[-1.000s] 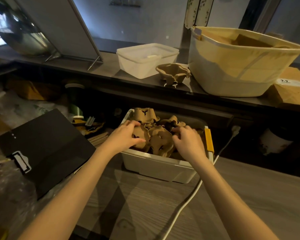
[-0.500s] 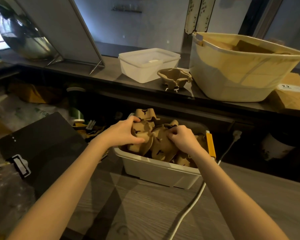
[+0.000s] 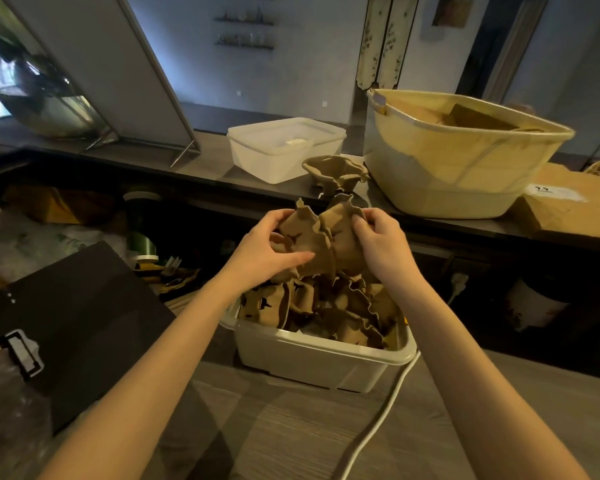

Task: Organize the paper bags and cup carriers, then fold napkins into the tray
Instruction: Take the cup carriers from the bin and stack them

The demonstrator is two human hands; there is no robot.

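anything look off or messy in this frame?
Yes. The cup carriers in the white bin are jumbled at all angles, not nested. Both hands, left hand and right hand, hold a clump above it. One lone carrier sits on the shelf.

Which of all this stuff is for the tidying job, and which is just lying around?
For the job:
- brown moulded-pulp cup carriers, gripped by left hand and right hand
- white plastic bin holding more carriers
- lone pulp carrier on the shelf
- big cream tub with brown paper inside

Lying about:
- white lidded box
- black folder
- white cable
- cardboard box
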